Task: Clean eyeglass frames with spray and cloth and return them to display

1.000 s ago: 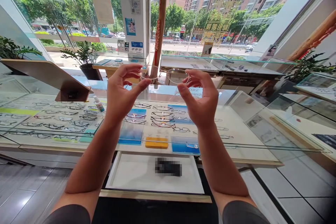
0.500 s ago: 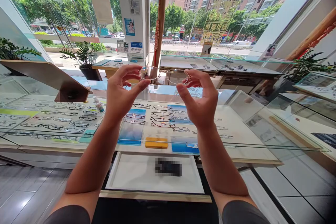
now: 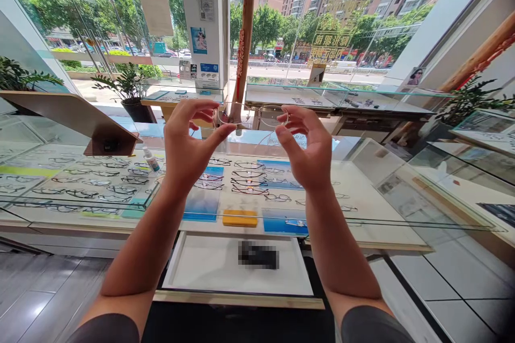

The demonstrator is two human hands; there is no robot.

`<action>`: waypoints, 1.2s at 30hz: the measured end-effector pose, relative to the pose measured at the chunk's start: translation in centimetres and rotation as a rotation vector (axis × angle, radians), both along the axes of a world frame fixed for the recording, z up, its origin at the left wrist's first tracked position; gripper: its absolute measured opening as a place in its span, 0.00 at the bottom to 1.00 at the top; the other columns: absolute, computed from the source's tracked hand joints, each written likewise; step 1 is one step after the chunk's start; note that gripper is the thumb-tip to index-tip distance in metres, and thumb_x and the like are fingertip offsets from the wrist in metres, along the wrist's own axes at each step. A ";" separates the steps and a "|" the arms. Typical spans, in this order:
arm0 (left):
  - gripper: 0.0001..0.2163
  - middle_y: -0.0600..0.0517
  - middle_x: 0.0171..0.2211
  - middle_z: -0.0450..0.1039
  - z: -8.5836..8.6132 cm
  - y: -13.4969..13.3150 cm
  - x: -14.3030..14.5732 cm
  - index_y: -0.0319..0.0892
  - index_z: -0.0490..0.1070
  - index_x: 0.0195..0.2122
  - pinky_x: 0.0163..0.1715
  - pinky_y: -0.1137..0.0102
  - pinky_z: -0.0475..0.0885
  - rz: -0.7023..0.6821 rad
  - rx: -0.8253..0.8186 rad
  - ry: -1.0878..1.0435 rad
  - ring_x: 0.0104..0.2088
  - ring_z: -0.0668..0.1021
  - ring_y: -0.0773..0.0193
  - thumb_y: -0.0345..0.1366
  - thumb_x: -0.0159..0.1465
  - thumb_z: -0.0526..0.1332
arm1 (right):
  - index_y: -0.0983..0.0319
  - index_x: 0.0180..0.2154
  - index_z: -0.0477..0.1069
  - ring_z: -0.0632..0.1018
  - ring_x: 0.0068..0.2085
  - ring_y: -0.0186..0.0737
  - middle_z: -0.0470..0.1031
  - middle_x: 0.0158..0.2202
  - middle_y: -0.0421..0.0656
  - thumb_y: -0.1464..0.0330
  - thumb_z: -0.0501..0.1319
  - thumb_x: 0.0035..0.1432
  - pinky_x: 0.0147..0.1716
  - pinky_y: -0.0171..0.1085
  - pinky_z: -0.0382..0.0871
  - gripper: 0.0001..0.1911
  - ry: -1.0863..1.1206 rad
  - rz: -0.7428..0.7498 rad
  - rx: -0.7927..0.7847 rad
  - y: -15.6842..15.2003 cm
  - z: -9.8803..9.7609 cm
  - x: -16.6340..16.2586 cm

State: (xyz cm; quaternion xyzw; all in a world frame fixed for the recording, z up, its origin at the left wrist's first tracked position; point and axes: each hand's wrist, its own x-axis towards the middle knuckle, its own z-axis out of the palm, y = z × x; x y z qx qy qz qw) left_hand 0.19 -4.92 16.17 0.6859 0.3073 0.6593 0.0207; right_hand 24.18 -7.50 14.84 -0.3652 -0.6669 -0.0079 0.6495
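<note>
A thin, nearly frameless pair of glasses (image 3: 257, 116) is held up at chest height between both my hands, over a glass display counter (image 3: 374, 182). My left hand (image 3: 189, 142) pinches its left end between thumb and fingers. My right hand (image 3: 308, 147) pinches the right end, with its other fingers spread. The lenses are almost see-through and hard to make out against the street behind.
Rows of several eyeglass frames (image 3: 96, 185) lie under the counter glass. A small spray bottle (image 3: 152, 159) and an angled wooden stand (image 3: 76, 118) sit at the left. An open white tray drawer (image 3: 201, 270) is below me. A yellow block (image 3: 240, 218) lies in the case.
Both hands have tilted the glasses slightly and moved a little closer together; my right fingers have opened out more. The rest of the shop is unchanged.
</note>
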 end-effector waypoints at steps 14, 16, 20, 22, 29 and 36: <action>0.22 0.48 0.54 0.79 -1.3 2.8 0.6 0.52 0.76 0.59 0.40 0.65 0.81 0.032 0.301 0.033 0.54 0.82 0.54 0.46 0.66 0.76 | 0.47 0.66 0.71 0.82 0.60 0.56 0.80 0.61 0.47 0.57 0.62 0.75 0.49 0.57 0.84 0.22 -0.115 -0.219 0.303 1.8 -1.4 -0.3; 0.24 0.48 0.56 0.78 -1.8 3.7 0.5 0.53 0.75 0.61 0.40 0.66 0.82 -0.013 0.297 0.023 0.55 0.83 0.54 0.45 0.66 0.76 | 0.48 0.67 0.70 0.81 0.62 0.58 0.80 0.61 0.47 0.58 0.61 0.75 0.51 0.59 0.84 0.23 -0.149 -0.262 0.342 1.7 -1.4 -0.4; 0.25 0.48 0.58 0.78 -2.2 4.3 0.4 0.54 0.74 0.62 0.41 0.67 0.84 -0.070 0.277 -0.001 0.57 0.84 0.53 0.45 0.66 0.76 | 0.47 0.68 0.69 0.81 0.62 0.58 0.80 0.60 0.47 0.60 0.62 0.76 0.54 0.60 0.83 0.23 -0.199 -0.306 0.400 1.4 -1.4 -0.6; 0.24 0.47 0.59 0.78 -2.2 4.3 0.4 0.54 0.74 0.62 0.41 0.66 0.85 -0.089 0.270 0.000 0.58 0.84 0.52 0.45 0.66 0.76 | 0.47 0.69 0.68 0.81 0.62 0.57 0.80 0.60 0.47 0.60 0.61 0.76 0.54 0.60 0.83 0.24 -0.216 -0.325 0.406 1.3 -1.4 -0.7; 0.26 0.47 0.63 0.79 -2.2 4.4 0.2 0.54 0.72 0.65 0.43 0.65 0.87 -0.186 0.227 0.015 0.62 0.83 0.48 0.46 0.68 0.74 | 0.50 0.69 0.68 0.81 0.62 0.54 0.80 0.60 0.48 0.62 0.61 0.76 0.53 0.54 0.83 0.23 -0.254 -0.365 0.457 0.9 -1.1 -1.0; 0.25 0.46 0.62 0.80 -2.2 4.9 -0.3 0.53 0.72 0.65 0.43 0.66 0.87 -0.221 0.191 0.049 0.63 0.83 0.49 0.44 0.68 0.74 | 0.51 0.67 0.70 0.82 0.58 0.54 0.81 0.56 0.47 0.58 0.61 0.76 0.60 0.58 0.78 0.21 -0.314 -0.449 0.386 -0.7 -0.8 -1.5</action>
